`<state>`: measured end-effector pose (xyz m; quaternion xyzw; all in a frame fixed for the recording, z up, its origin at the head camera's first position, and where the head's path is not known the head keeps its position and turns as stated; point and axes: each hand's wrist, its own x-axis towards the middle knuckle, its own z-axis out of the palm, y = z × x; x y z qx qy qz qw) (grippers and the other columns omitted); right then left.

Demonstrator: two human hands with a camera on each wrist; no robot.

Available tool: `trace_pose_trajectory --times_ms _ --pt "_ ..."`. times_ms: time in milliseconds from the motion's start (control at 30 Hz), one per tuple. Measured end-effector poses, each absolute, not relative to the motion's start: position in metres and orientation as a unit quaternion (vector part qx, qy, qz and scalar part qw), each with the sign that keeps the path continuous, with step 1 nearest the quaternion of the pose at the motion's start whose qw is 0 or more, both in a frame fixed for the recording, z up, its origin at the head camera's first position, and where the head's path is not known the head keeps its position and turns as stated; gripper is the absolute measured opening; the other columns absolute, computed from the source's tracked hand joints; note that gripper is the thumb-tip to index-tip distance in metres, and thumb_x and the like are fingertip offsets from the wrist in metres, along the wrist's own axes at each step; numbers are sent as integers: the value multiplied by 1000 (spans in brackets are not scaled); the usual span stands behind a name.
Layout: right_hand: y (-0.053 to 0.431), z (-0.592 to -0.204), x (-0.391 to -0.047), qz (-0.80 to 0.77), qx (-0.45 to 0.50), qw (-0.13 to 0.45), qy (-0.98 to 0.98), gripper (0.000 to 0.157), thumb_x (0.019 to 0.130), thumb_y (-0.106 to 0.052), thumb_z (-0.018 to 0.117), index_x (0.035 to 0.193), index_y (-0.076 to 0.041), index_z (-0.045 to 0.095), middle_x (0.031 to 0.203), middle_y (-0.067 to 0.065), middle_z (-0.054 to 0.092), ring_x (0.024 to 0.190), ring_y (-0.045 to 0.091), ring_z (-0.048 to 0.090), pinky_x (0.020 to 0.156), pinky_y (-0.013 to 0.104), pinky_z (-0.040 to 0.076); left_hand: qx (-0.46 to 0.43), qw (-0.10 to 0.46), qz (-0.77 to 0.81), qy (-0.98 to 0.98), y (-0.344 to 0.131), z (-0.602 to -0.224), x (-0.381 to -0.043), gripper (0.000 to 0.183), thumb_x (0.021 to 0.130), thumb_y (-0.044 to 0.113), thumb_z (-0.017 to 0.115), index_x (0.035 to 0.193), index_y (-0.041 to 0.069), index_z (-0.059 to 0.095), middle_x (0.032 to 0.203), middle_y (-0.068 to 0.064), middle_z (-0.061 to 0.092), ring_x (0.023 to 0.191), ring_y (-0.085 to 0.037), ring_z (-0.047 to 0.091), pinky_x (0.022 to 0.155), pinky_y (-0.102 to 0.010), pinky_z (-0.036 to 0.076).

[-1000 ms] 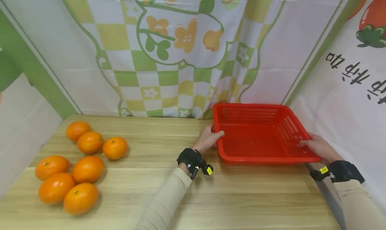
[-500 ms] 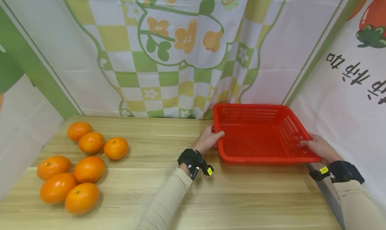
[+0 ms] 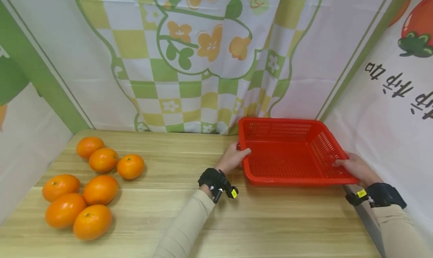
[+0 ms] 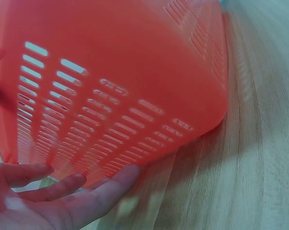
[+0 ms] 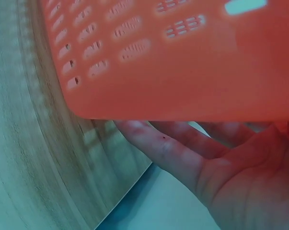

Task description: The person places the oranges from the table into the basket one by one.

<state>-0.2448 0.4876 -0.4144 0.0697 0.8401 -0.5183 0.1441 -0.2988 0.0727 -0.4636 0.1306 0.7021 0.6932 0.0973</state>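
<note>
A shallow red plastic basket (image 3: 299, 181) with slotted walls sits at the right rear of the table, nothing inside it. My left hand (image 3: 232, 158) grips its left side, thumb over the rim. In the left wrist view, the fingers (image 4: 113, 187) reach along the outside of the slotted wall. At the front right corner, my right hand (image 3: 359, 169) holds the rim with its thumb inside. The right wrist view shows those fingers (image 5: 168, 151) extending beneath the basket's lower edge. Whether the basket's whole base touches the table I cannot tell.
Several oranges (image 3: 100, 190) lie in two loose groups on the left of the wooden table (image 3: 176, 167). A patterned curtain (image 3: 206, 96) hangs behind the table. Close beside my right hand stands a white printed side wall (image 3: 382, 130); the table's right edge runs under that arm.
</note>
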Motion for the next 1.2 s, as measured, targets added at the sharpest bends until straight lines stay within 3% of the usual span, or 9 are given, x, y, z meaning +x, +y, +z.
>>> trace_pose_trajectory --times_ms 267,433,667,900,1200 --pt "483 -419 -246 -510 77 143 845 56 94 -10 52 138 11 23 89 7 66 74 30 67 61 34 58 122 92 681 717 66 -465 -297 33 87 17 58 116 4 52 96 -14 67 83 -33 66 68 -37 57" --pt "478 -418 -243 -506 77 137 848 55 94 -9 51 137 12 24 89 9 66 73 30 67 61 34 58 116 98 686 711 63 -463 -295 32 87 17 58 116 4 53 100 -19 67 84 -34 66 67 -36 57" --pt "472 -416 -238 -522 72 139 838 54 95 -9 50 137 12 22 92 11 66 74 33 67 63 37 58 114 100 694 704 58 -459 -291 29 88 11 58 115 1 53 98 -22 67 82 -37 66 67 -45 57" --pt "468 -414 -231 -526 72 133 837 54 95 -10 50 136 13 24 93 12 67 76 35 67 62 37 58 121 104 695 701 54 -458 -289 31 86 17 57 115 4 53 103 -26 65 84 -37 65 66 -40 58" --pt "450 -414 -225 -520 86 141 838 56 97 -21 51 136 11 26 98 15 66 79 36 65 64 34 58 120 115 709 686 39 -462 -288 31 88 14 57 117 3 51 99 -22 66 84 -40 65 69 -52 55"
